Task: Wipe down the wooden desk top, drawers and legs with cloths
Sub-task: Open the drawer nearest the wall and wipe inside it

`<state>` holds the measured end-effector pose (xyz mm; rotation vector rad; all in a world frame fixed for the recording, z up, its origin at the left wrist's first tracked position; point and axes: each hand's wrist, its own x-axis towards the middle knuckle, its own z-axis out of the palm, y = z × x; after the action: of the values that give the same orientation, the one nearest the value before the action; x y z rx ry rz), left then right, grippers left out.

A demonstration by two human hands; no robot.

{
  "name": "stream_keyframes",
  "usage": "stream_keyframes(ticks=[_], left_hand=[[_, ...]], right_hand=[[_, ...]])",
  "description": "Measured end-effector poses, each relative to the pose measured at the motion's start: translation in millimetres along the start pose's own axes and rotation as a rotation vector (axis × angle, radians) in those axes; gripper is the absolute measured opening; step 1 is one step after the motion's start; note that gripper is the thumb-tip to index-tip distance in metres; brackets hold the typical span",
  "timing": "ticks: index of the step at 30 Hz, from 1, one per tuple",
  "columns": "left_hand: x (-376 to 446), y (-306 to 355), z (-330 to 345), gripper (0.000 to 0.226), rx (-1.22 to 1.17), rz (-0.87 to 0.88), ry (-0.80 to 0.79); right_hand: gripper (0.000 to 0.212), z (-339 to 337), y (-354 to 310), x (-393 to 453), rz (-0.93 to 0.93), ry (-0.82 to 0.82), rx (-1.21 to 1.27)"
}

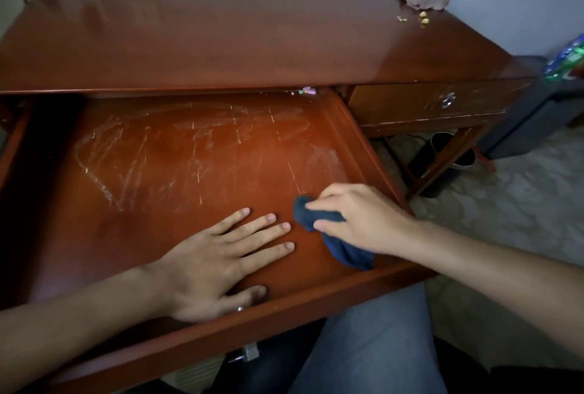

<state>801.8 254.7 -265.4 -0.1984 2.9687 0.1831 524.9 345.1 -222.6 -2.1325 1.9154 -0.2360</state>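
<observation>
Head view: my left hand [218, 259] lies flat in the pulled-out reddish wooden drawer [196, 153], my right hand [357, 219] grips a dark blue cloth [335, 242], and next I judge the streaked floor needs wiping.

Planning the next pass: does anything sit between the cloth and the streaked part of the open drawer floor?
Nothing visible. The right hand grips the dark blue cloth on the drawer floor; the streaks ahead lie bare. The left hand rests flat beside the cloth, off that path.

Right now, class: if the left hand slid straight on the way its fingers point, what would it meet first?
Probably the dark blue cloth gripped by the right hand; the left hand lies flat on the drawer floor, fingertips just short of it.
</observation>
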Motion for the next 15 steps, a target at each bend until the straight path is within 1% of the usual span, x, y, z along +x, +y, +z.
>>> stream_keyframes(ticks=[2,3,4,5,6,7,8,9,10,11,12,14,15], left_hand=[[-0.3,-0.8,2.4,0.070,0.000,-0.006,0.038],[-0.4,-0.3,2.6,0.069,-0.002,-0.007,0.056],[-0.8,-0.8,3.6,0.069,-0.002,-0.008,0.068],[-0.7,-1.1,3.9,0.069,-0.001,-0.009,0.079],[-0.6,-1.4,5.0,0.069,0.003,-0.011,0.087],[-0.7,-1.2,5.7,0.069,0.005,-0.012,0.091],[-1.0,-0.7,5.9,0.069,0.003,-0.014,0.090],[-1.5,-0.5,6.7,0.069,0.000,-0.017,0.084],[-1.4,-0.2,6.7,0.069,-0.001,-0.017,0.085],[-1.1,-0.1,6.1,0.069,0.005,-0.017,0.101],[-0.3,0.1,6.1,0.069,0.012,-0.018,0.116],[0.3,0.2,6.3,0.069,0.016,-0.028,0.108],[0.4,0.6,6.1,0.069,0.020,-0.031,0.109]], right_hand=[[0.030,-5.3,8.3,6.7,0.318,0.053,-0.297],[0.027,-3.9,6.7,10.0,0.435,0.048,-0.455],[0.025,0.6,-0.5,14.0,0.475,0.037,-0.564],[0.026,6.4,-9.4,18.1,0.432,0.046,-0.597],[0.028,13.3,-18.1,19.9,0.310,0.062,-0.556],[0.033,18.3,-26.1,18.4,0.156,0.047,-0.461],[0.038,19.5,-32.5,14.2,0.024,-0.012,-0.342],[0.042,16.0,-35.0,9.4,-0.051,-0.067,-0.248],[0.043,8.8,-33.4,4.3,-0.052,-0.105,-0.199],[0.039,3.3,-25.8,-0.8,0.006,-0.115,-0.201],[0.034,-0.9,-18.1,-5.9,0.113,-0.117,-0.275],[0.025,-3.4,-5.7,-12.5,0.367,-0.157,-0.544],[0.025,-2.8,-3.9,-12.5,0.447,-0.172,-0.628]])
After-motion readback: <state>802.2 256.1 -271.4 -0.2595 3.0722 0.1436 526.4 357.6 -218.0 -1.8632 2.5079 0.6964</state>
